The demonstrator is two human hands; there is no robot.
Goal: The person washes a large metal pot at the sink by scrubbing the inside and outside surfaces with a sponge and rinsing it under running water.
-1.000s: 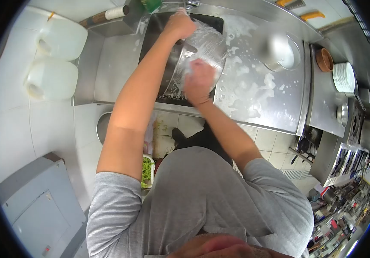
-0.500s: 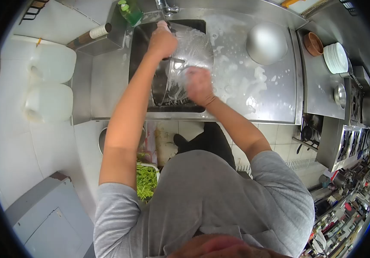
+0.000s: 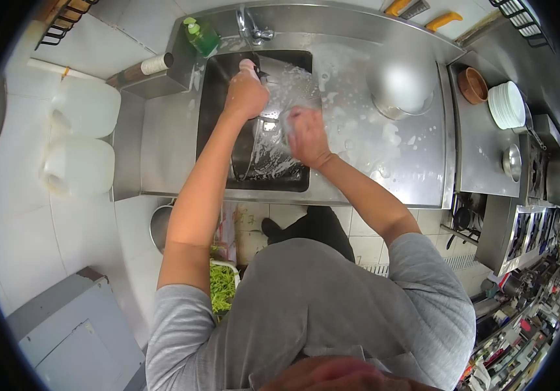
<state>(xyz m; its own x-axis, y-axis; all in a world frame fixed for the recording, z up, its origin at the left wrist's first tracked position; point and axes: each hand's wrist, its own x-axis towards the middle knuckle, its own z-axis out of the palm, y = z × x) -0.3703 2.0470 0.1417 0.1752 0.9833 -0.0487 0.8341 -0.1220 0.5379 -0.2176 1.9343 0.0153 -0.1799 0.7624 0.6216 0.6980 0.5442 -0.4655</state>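
Over the black-edged sink (image 3: 218, 72), my left hand (image 3: 246, 94) is closed around a dark handle or rim (image 3: 256, 64) at the upper edge of a foamy metal piece (image 3: 289, 81). That piece is shiny and wide and lies tilted in the sink; its exact kind I cannot make out. My right hand (image 3: 309, 135) presses a pale scrubbing pad (image 3: 287, 124) against its soapy surface, the fingers bent over the pad. Streaks of suds cover the metal below the hand.
Behind the sink are a faucet (image 3: 254, 29) and a green soap bottle (image 3: 201, 37). An upturned metal bowl (image 3: 402, 81) sits on the foamy counter at right. Farther right stand stacked white plates (image 3: 506, 105) and a brown bowl (image 3: 472, 85). Below left is a basket of greens (image 3: 223, 285).
The whole view has shifted, so the sink and counter sit lower in the picture. My right hand, blurred before, now shows clearly on the metal. My left hand keeps its hold.
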